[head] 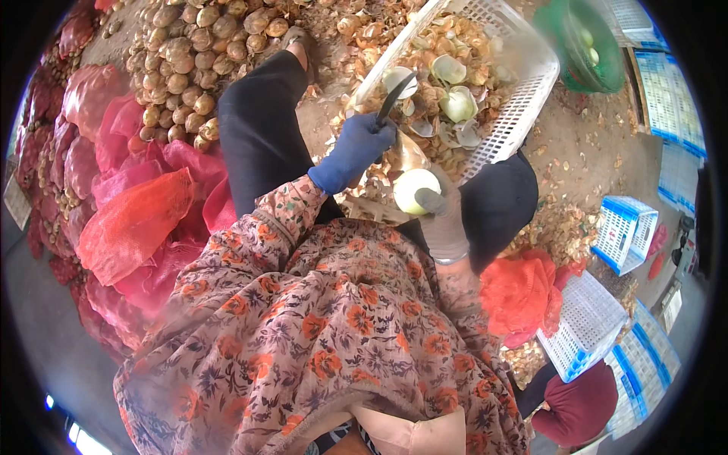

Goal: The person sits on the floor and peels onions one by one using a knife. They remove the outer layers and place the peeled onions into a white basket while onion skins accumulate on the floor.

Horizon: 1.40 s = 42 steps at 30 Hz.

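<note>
My left hand [361, 145], in a blue knit glove, is closed around a knife [396, 98] whose dark blade points up and to the right. Close by on the right, my right hand [446, 219], in a greyish glove, holds a peeled pale onion [410, 186], its thumb across the front. The blade and the onion are apart. Beyond both hands lies a white perforated plastic crate [506, 133] with brown onion skins [438, 42], pale outer layers and a greenish-white onion [458, 104] in it. The knife's handle is mostly hidden in my left hand.
Unpeeled onions [182, 62] are heaped at the upper left, above pink and orange mesh sacks [136, 227]. A green basket [594, 62] with pale onions stands at the upper right. Crates [588, 318], a red mesh bag [517, 293] and another person [583, 401] are on the right.
</note>
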Available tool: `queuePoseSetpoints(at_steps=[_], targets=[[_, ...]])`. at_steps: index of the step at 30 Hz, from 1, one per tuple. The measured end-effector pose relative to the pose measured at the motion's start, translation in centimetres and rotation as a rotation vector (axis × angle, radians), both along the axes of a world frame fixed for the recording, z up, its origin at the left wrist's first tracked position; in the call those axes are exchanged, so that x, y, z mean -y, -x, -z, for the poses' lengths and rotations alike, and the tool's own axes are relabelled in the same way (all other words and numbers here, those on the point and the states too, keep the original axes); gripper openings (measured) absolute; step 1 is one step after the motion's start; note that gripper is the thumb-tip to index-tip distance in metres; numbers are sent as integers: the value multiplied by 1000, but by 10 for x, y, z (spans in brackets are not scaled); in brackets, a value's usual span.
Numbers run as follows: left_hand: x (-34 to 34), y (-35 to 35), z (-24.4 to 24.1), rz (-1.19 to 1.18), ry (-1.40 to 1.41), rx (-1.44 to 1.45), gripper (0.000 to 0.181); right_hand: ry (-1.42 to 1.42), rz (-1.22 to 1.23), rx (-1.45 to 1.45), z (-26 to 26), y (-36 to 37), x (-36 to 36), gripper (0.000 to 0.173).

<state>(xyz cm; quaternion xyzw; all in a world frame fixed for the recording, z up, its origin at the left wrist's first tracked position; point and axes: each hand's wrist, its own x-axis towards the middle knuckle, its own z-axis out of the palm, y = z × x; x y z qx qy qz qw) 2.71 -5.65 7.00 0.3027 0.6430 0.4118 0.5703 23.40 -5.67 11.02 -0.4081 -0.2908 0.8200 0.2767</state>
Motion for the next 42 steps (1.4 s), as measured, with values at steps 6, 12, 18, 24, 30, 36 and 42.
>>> queuePoseSetpoints(at_steps=[6, 12, 18, 24, 30, 36, 42], targets=[[5, -8, -35, 137, 81, 325, 35, -55, 23, -5, 12, -1, -4, 72], [2, -23, -27, 295, -432, -156, 26, 112, 154, -99, -3, 7, 0, 68], [-18, -6, 28, 136, -129, -405, 33, 94, 174, -92, 2, 4, 5, 63], [16, -2, -28, 436, -306, -892, 41, 19, 291, -124, 25, -2, -11, 55], [50, -7, -37, 610, -395, -992, 36, 117, 402, -150, 19, 4, -16, 50], [55, -7, -38, 678, -451, -1086, 36, 243, 480, -177, 31, 2, -12, 46], [55, -8, -39, 677, -487, -1042, 36, 252, 488, -160, 35, 0, -11, 45]])
